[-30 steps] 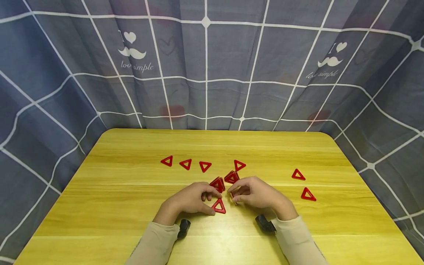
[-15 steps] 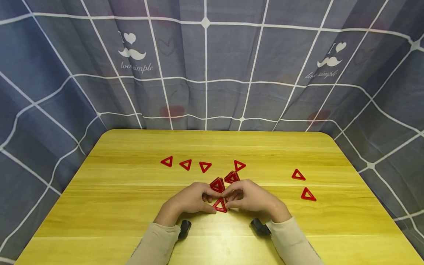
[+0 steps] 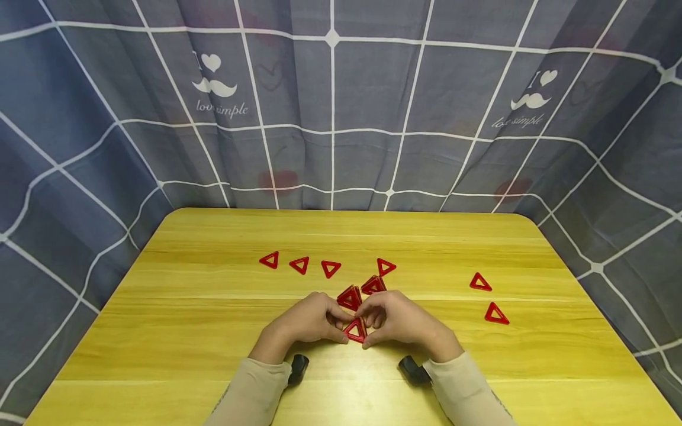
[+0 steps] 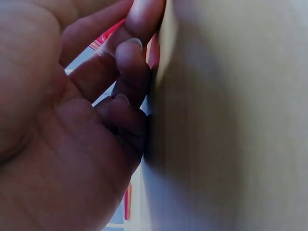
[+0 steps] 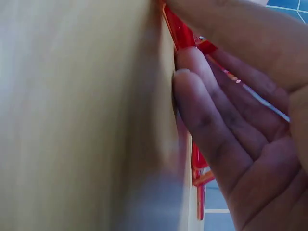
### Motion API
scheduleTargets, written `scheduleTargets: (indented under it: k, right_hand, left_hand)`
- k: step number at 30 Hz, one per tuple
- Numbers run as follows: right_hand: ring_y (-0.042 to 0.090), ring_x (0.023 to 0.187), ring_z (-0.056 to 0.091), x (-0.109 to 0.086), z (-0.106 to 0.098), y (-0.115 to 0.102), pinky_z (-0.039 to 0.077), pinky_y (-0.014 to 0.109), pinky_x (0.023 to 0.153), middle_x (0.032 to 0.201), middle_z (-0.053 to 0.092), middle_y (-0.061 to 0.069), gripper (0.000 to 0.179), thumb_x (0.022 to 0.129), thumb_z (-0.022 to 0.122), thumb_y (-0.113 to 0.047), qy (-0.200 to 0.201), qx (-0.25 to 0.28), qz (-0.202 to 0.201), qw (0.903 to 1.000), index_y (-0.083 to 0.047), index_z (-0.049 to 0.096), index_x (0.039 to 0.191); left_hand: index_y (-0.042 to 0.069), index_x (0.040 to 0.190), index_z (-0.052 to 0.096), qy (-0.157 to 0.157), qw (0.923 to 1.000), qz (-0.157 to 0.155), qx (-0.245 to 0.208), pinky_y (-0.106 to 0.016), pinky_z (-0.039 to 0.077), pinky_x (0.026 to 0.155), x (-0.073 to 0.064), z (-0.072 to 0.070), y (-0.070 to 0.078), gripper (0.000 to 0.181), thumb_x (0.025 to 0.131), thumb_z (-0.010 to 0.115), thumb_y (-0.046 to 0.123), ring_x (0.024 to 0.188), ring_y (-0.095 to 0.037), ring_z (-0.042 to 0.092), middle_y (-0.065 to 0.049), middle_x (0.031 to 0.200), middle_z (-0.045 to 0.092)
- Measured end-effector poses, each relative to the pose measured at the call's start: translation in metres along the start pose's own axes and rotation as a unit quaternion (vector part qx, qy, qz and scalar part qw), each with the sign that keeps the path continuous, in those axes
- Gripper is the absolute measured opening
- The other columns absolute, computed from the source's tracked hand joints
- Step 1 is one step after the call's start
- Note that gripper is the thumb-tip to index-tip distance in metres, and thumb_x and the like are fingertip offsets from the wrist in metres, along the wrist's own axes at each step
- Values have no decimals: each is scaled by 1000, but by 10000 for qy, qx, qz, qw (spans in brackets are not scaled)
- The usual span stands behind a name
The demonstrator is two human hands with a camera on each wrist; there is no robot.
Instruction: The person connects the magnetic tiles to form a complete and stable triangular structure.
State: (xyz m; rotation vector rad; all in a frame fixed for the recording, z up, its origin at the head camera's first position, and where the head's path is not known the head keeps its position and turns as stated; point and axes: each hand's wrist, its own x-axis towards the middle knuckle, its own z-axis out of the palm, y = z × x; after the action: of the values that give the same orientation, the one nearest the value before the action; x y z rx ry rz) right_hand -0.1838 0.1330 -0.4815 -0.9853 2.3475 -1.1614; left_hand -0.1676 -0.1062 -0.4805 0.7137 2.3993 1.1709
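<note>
Between my two hands, in the head view, is a red open-centred triangle tile (image 3: pixel 355 331) with a second red tile against its right side; whether they are stacked or leaning together I cannot tell. My left hand (image 3: pixel 311 319) pinches it from the left, thumb near its lower corner and index finger at its top. From the right my right hand (image 3: pixel 407 322) grips the second tile, its thumb at the lower right corner and index finger at the top. Red plastic (image 5: pixel 182 32) shows beyond my fingers in the right wrist view. Both hands' lower fingers are close to the tabletop.
Just beyond the hands lie two thicker red triangle clusters, one on the left (image 3: pixel 349 297) and one on the right (image 3: pixel 373 285). Several single red triangles (image 3: pixel 330 269) lie along the back. Two more (image 3: pixel 496 313) lie at right on the wooden table (image 3: pixel 186 355).
My right hand has moved left, bringing its triangle tile up against the one at my left hand. That tile has shifted slightly right. The left hand has stayed nearly still.
</note>
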Motion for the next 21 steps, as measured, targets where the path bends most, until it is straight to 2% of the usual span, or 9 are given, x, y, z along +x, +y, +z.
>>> scheduleTargets:
  k: [21]
  right_hand:
    - [9, 75, 64, 0, 1, -2, 55, 27, 68, 87, 68, -6, 37, 68, 95, -17, 56, -132, 79, 9999, -12, 77, 100]
  left_hand:
    - [9, 108, 79, 38, 9999, 108, 46, -26, 49, 64, -1, -2, -1, 30, 80, 87, 12, 69, -8, 57, 10, 74, 64]
